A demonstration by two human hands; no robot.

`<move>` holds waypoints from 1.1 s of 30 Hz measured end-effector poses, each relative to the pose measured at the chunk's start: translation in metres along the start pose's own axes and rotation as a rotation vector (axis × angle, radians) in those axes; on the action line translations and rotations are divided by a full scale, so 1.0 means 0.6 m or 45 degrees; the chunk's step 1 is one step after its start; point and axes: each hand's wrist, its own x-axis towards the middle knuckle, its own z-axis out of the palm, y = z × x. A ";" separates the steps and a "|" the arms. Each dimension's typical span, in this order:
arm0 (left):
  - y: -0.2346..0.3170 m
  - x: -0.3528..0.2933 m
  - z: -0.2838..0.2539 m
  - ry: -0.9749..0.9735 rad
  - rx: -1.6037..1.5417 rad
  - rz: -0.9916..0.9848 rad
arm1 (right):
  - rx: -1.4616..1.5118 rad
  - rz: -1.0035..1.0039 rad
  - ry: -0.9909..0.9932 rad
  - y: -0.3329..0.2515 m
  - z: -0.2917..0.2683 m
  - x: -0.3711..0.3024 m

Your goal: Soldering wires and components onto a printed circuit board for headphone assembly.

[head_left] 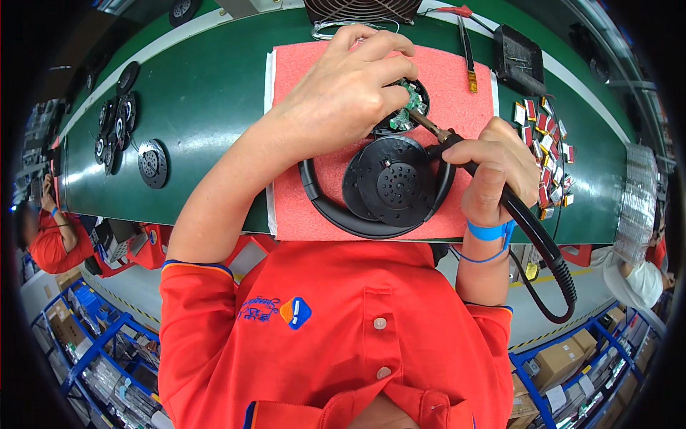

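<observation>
A black headphone set (389, 187) lies on a pink foam mat (314, 79). My left hand (350, 89) grips its open earcup (404, 107), where a green circuit board shows between the fingers. My right hand (493, 168) holds a soldering iron (525, 222) by its black handle, and the metal tip (423, 121) reaches the circuit board. The iron's cable loops down past my wrist, which wears a blue strap (489, 231). The second earcup faces up with its round black cover, just below the iron's tip.
The mat sits on a green belt (207, 93). Round black speaker parts (118, 121) lie left, small red and white pieces (547, 146) right. A black box (520, 61), a thin tool (468, 53) and a fan (361, 8) are behind. Other people work at both sides.
</observation>
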 end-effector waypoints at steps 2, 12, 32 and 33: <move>0.001 0.000 0.000 -0.002 0.007 0.008 | 0.000 0.003 0.000 0.000 0.001 0.000; 0.009 0.002 -0.004 -0.027 0.082 0.038 | -0.025 0.011 0.002 -0.002 0.001 0.000; 0.007 0.002 -0.003 -0.013 0.049 0.046 | -0.023 0.030 0.064 -0.005 -0.014 -0.002; 0.007 0.001 -0.003 -0.009 0.047 0.049 | -0.026 0.029 0.065 -0.005 -0.014 -0.002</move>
